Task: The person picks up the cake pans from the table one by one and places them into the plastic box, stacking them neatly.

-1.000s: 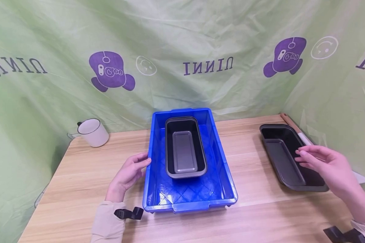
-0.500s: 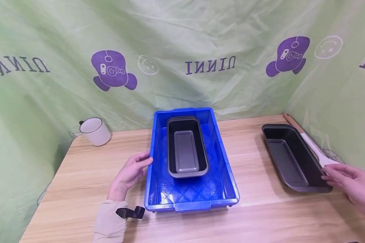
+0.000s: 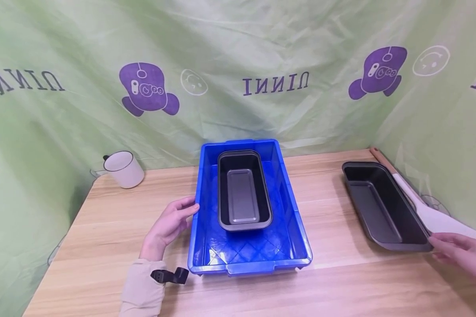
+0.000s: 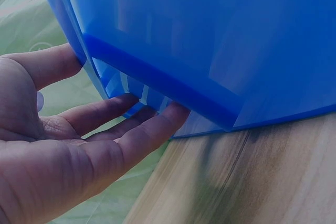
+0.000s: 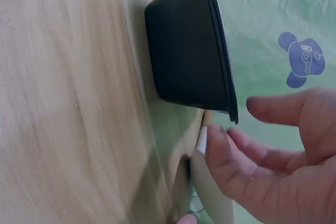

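A blue plastic bin (image 3: 250, 267) stands mid-table with a dark loaf pan (image 3: 242, 193) inside it. My left hand (image 3: 170, 226) is at the bin's left side, thumb on the rim; its fingers (image 4: 163, 121) reach under the side lip in the left wrist view. A second dark loaf pan (image 3: 374, 211) lies on the table at the right. Close to that pan's near right corner is my right hand (image 3: 464, 255), partly cut off by the frame edge. In the right wrist view, its thumb and fingers are spread around the pan's rim corner, with gaps showing.
A white spatula (image 3: 440, 220) with a wooden handle lies along the right pan's far side, by the curtain. The white mug (image 3: 124, 171) with a dark rim stands at the back left. A green printed curtain (image 3: 230, 66) borders the wooden table (image 3: 103, 246).
My right hand has moved from above the right pan, outward and down, to its near right corner, uncovering the spatula's blade. The left hand stays at the bin.
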Tool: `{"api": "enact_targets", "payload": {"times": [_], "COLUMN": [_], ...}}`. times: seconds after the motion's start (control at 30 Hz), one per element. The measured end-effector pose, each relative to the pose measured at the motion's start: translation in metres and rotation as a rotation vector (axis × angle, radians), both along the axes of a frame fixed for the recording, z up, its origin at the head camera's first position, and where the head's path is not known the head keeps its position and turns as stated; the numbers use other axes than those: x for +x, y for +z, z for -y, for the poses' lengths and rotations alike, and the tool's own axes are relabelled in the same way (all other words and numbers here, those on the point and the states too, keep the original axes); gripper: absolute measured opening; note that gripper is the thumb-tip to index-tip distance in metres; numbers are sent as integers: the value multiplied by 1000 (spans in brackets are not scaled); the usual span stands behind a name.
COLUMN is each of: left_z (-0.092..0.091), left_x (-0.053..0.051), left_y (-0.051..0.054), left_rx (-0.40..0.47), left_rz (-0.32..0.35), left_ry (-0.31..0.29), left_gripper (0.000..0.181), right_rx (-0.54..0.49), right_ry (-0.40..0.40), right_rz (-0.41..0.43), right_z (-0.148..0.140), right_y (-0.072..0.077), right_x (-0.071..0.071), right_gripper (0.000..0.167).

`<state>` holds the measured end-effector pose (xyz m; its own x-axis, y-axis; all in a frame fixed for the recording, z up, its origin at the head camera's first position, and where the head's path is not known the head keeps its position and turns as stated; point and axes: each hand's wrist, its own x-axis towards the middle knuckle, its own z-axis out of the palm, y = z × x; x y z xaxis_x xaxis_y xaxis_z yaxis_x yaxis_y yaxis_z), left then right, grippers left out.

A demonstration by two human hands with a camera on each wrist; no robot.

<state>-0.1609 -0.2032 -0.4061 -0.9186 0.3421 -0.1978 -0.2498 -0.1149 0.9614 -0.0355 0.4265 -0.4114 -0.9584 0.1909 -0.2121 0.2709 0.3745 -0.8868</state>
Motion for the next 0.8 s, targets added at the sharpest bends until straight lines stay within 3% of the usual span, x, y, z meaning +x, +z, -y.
{"api": "enact_targets", "payload": {"times": [0.27, 0.33, 0.57, 0.67, 0.8], "left_z": [0, 0, 0, 0, 0], "left_x": [0, 0, 0, 0, 0], "left_y": [-1, -1, 0, 0, 1], "left_rx": [9, 8, 10, 11, 8], "left_rz": [-4, -2, 3, 3, 1], "left_ry": [3, 4, 4, 3, -1], "left_gripper": [53, 53, 54, 54, 53], "right_rx": [16, -39, -564, -627, -589], "right_ry": [58, 76, 314, 348, 318], "right_rz": [54, 67, 75, 112, 135], "right_z": [-3, -5, -19, -21, -19], "right_y": [-10, -13, -26, -27, -25], "right_x": [-5, -5, -6, -6, -4], "right_gripper": [28, 28, 40, 42, 42]}}
